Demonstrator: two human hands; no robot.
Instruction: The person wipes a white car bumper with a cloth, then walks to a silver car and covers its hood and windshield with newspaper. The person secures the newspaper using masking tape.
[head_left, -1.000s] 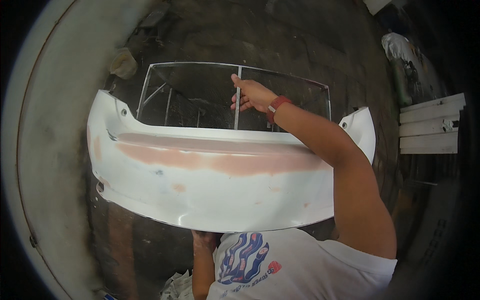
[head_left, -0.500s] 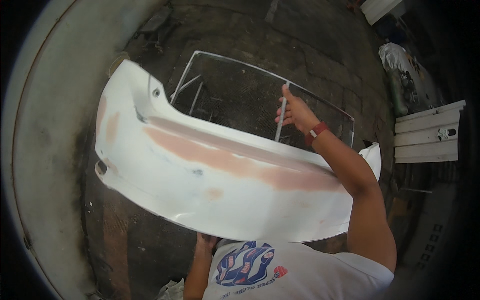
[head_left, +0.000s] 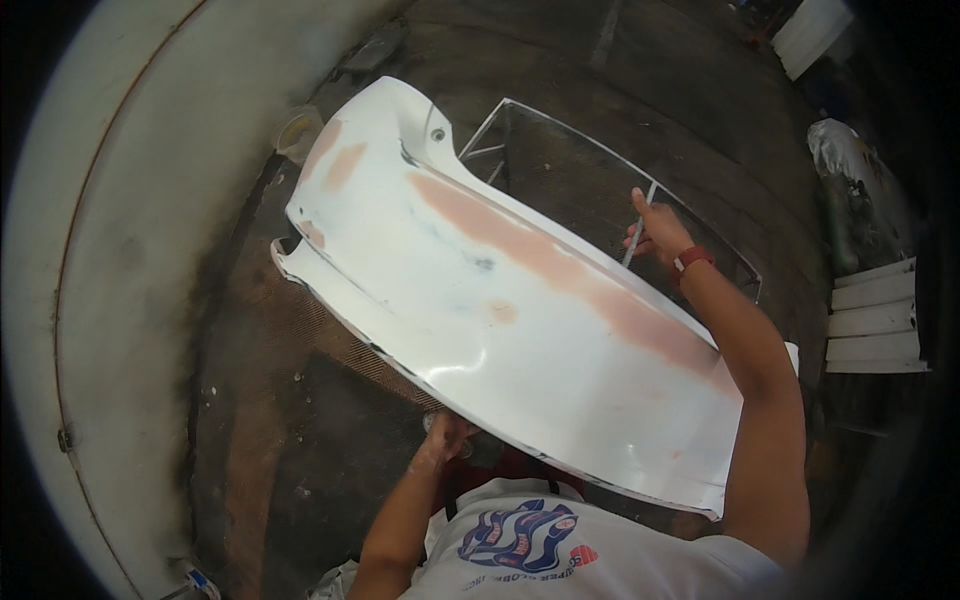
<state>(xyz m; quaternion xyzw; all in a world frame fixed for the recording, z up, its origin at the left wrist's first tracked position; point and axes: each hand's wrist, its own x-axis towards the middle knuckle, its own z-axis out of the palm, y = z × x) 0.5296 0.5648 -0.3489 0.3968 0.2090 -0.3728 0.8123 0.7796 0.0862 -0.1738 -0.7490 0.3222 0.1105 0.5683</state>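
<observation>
A long white car bumper (head_left: 560, 400) with pinkish filler patches lies slantwise before me. It rests on a metal rack (head_left: 580, 140) with a thin pale frame and mesh. Beyond the bumper's far edge, my right hand (head_left: 662, 235) is closed around a crossbar of this rack, thumb along the bar. A red band circles that wrist. My left hand (head_left: 450, 433) is at the bumper's near edge, close to my body. Its fingers go under the edge, so what they hold is hidden. Mesh shows under the bumper beside this hand.
A pale wall (head_left: 130, 200) with a thin cable runs along the left. Near its foot stands a small round container (head_left: 297, 135). At the right are a white ribbed panel (head_left: 873, 318) and a silvery wrapped bundle (head_left: 845, 150). The dark floor (head_left: 690, 130) looks stained.
The bumper and rack have turned clockwise, the left end swinging away and to the right. Both hands have moved along with them. The whole view has also shifted, showing more of the wall.
</observation>
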